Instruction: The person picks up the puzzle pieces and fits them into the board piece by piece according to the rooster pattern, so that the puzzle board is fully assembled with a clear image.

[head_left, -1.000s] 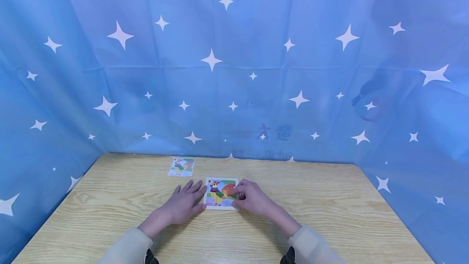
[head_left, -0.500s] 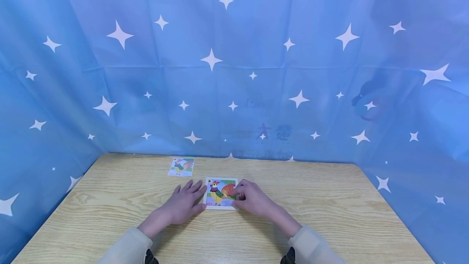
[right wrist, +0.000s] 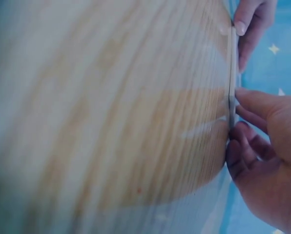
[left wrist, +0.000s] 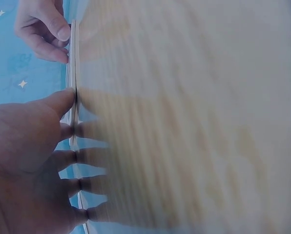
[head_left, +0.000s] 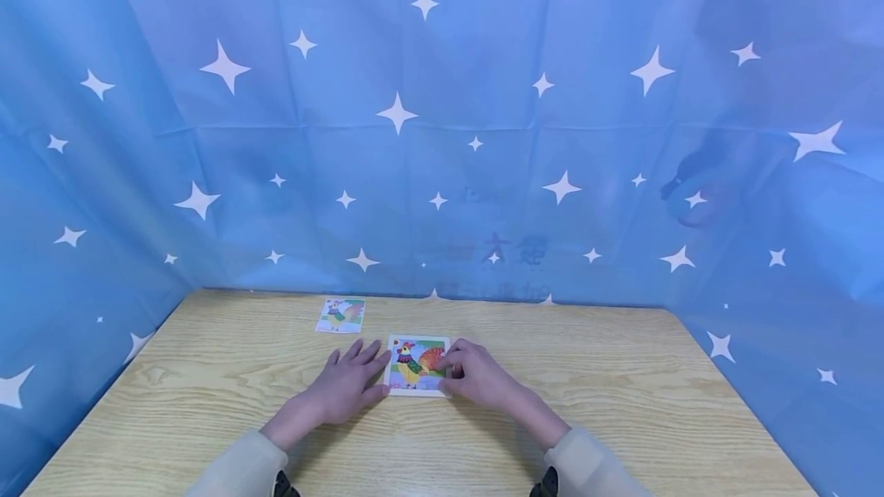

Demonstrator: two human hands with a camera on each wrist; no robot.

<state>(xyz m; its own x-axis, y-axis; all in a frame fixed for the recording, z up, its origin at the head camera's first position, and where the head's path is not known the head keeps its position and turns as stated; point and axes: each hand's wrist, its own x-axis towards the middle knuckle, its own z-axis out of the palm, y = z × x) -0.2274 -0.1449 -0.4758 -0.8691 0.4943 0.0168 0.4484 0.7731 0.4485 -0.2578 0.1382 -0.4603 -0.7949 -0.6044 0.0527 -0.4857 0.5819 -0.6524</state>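
Note:
A framed jigsaw puzzle with a colourful rooster picture lies flat on the wooden table. My left hand rests palm down at its left side, fingers spread, with the thumb and index fingertips right at the frame's edge. On the opposite side, my right hand has its fingers curled, thumb and index finger holding the puzzle's right part near the rooster's tail. That hand covers the right edge. Low along the tabletop, the left wrist view shows the puzzle edge-on, a thin pale board between both hands.
A paper card with the same rooster picture lies farther back, left of the puzzle. The wooden table ends at a blue curtain with white stars, which also runs along both sides.

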